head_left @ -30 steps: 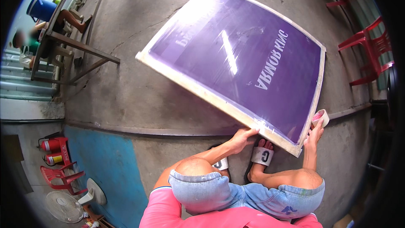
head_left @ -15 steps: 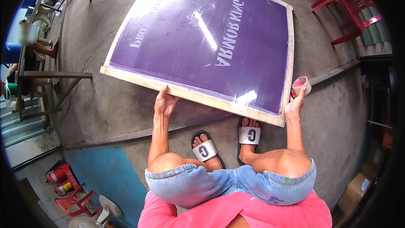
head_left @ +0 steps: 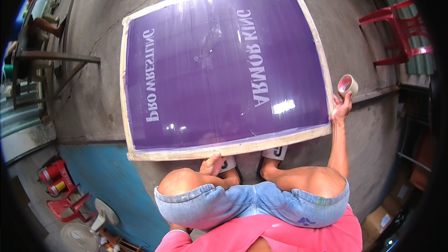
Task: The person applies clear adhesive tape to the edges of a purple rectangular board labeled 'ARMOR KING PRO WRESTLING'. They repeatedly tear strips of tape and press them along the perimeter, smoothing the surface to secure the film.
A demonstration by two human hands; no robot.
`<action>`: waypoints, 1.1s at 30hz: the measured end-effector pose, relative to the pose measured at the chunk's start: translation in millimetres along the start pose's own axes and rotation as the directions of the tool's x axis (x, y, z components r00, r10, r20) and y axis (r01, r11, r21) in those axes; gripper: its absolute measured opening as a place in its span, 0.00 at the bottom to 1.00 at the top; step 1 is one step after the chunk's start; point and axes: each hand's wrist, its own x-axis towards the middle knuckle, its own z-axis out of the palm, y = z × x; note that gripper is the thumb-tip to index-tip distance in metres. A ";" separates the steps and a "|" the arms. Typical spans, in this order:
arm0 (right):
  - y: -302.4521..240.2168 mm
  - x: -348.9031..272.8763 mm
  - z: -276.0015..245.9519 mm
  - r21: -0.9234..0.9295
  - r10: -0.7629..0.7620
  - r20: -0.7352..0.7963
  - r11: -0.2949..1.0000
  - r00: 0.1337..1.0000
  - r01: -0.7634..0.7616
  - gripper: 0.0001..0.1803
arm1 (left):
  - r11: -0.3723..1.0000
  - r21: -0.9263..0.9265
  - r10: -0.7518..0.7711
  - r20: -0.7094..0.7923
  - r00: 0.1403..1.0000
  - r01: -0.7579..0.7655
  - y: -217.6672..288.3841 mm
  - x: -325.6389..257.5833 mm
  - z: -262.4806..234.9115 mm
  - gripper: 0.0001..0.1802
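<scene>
A large screen-printing frame [head_left: 224, 151] with pale wooden bars and a purple, glossy mesh is tilted in front of me, above my feet. Pale mirrored lettering runs across the mesh. My left hand [head_left: 213, 164] is closed at the middle of the near bar, with its fingertips hidden by the wood. At the right bar, near the front corner, my right hand [head_left: 342, 107] touches the frame's edge. A roll of tape [head_left: 353, 88], cream outside with a pinkish core, is also held in that hand, standing out past the frame.
A red plastic chair [head_left: 396, 37] stands far right. At left is a dark bench-like frame [head_left: 60, 57]. Near left are fire extinguishers [head_left: 57, 187], a small red chair [head_left: 69, 205] and a fan [head_left: 80, 238]. A cardboard box [head_left: 377, 221] sits near right.
The screen frame has turned, its near left corner coming toward me. My left hand has moved nearer and to the right along the near bar; my right hand has shifted slightly right.
</scene>
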 end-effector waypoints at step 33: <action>-35.9 -185.7 174.2 0.116 -0.507 0.851 0.434 0.135 0.893 0.11 | -0.488 0.586 0.306 0.809 0.502 -0.648 146.3 102.2 224.1 0.37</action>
